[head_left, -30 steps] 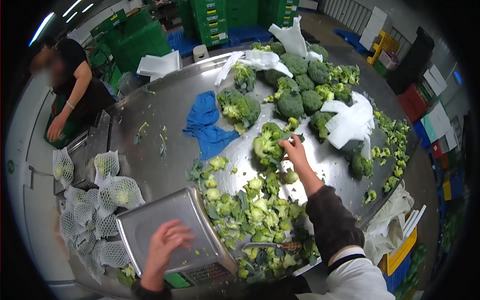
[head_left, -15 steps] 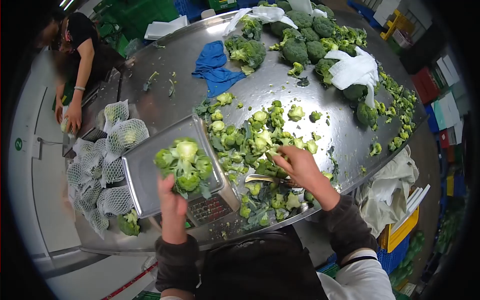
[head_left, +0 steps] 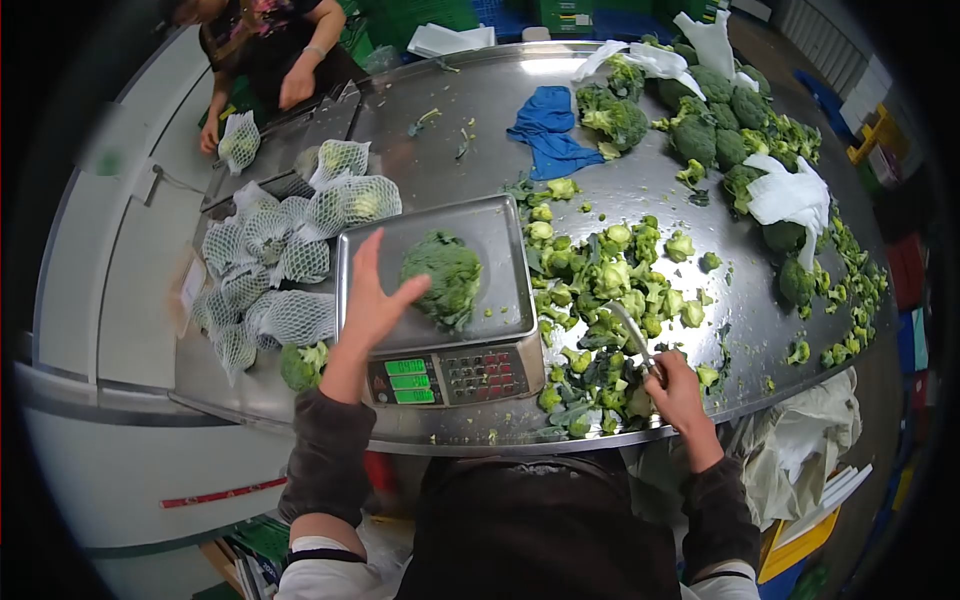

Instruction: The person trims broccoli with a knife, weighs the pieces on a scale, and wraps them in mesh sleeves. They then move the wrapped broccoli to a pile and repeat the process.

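Note:
A head of broccoli rests florets up on the steel pan of a digital scale. Just left of it is my left hand, open, with thumb and fingers spread and the thumb tip close to the florets. Green digits glow on the scale's display. My right hand is closed around the handle of a knife, whose curved blade points up and left over a heap of cut broccoli stems.
Net-wrapped broccoli is piled left of the scale, beside an unwrapped broccoli head. A blue cloth, whole broccoli and white gloves lie farther back. Another person stands at the far left near a netted broccoli.
The broccoli, earlier held stem up over the scale, now sits on the pan, released by my left hand. My right hand has picked up the knife. The view has shifted left.

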Demonstrator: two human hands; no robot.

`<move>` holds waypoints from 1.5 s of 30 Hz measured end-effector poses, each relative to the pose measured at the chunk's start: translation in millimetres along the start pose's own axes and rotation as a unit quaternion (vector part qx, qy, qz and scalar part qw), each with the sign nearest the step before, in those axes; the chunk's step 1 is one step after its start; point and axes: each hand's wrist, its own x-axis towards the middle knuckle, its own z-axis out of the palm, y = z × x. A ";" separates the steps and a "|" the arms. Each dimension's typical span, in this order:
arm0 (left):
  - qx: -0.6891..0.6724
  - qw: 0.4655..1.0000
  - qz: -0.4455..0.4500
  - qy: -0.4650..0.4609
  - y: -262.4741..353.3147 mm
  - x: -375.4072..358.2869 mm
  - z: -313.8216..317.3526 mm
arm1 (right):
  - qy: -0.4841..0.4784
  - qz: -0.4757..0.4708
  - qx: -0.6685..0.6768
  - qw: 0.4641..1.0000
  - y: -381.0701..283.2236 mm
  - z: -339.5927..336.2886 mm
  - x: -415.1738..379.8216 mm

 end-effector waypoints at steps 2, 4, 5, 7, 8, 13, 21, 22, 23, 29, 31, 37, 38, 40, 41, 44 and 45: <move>-0.032 0.999 -0.020 0.011 -1.7 0.4 -15.2 | 0.030 0.054 0.081 0.995 9.4 1.2 -7.1; -0.065 0.997 -0.025 0.012 0.5 1.2 -27.0 | 0.031 0.130 0.177 0.975 5.9 3.7 -13.9; -0.064 0.997 -0.028 0.012 4.3 1.0 -30.6 | 0.032 0.206 0.270 0.940 2.5 5.5 -16.3; -0.022 1.000 -0.001 -0.008 16.3 0.7 -33.6 | 0.047 0.210 0.273 0.938 -4.6 6.5 -18.5; -0.023 1.000 -0.003 -0.008 18.3 1.0 -29.7 | 0.051 0.196 0.222 0.954 -6.6 5.7 -18.5; 0.082 0.994 0.027 -0.072 28.7 10.3 5.3 | 0.032 0.171 0.174 0.969 -13.9 6.7 -15.3; -0.186 0.959 -0.161 -0.142 13.8 24.1 23.6 | -0.072 0.012 0.130 0.989 -54.8 -20.4 -8.4; -0.246 0.940 -0.167 -0.167 16.5 20.4 25.0 | -0.070 -0.011 0.111 0.991 -60.0 -25.9 -4.3; -0.243 0.940 -0.160 -0.179 21.6 16.5 28.1 | -0.060 -0.002 0.115 0.992 -63.9 -30.3 0.5; -0.349 0.886 -0.081 -0.293 88.5 11.2 47.1 | -0.064 -0.182 -0.060 0.979 -79.0 -65.9 30.2; -0.356 0.881 -0.076 -0.301 103.8 13.6 53.1 | -0.082 -0.184 -0.088 0.976 -73.8 -75.8 37.4; -0.284 0.906 -0.033 -0.311 127.9 25.2 72.5 | -0.129 -0.204 -0.169 0.956 -62.9 -96.4 52.5; -0.233 0.921 -0.007 -0.313 133.0 27.6 77.4 | -0.142 -0.200 -0.189 0.951 -62.9 -98.4 55.5; -0.144 0.938 0.064 -0.308 139.5 31.7 91.2 | -0.151 -0.188 -0.194 0.951 -52.8 -87.9 59.0; -0.143 0.937 0.067 -0.311 143.7 28.9 101.4 | -0.163 -0.180 -0.201 0.949 -45.7 -79.4 61.7; 0.037 0.956 0.156 -0.246 154.5 22.2 131.5 | -0.227 -0.147 -0.273 0.923 7.5 -46.4 68.5; 0.041 0.953 0.166 -0.250 159.0 27.0 129.2 | -0.276 -0.126 -0.320 0.897 26.9 -35.4 68.9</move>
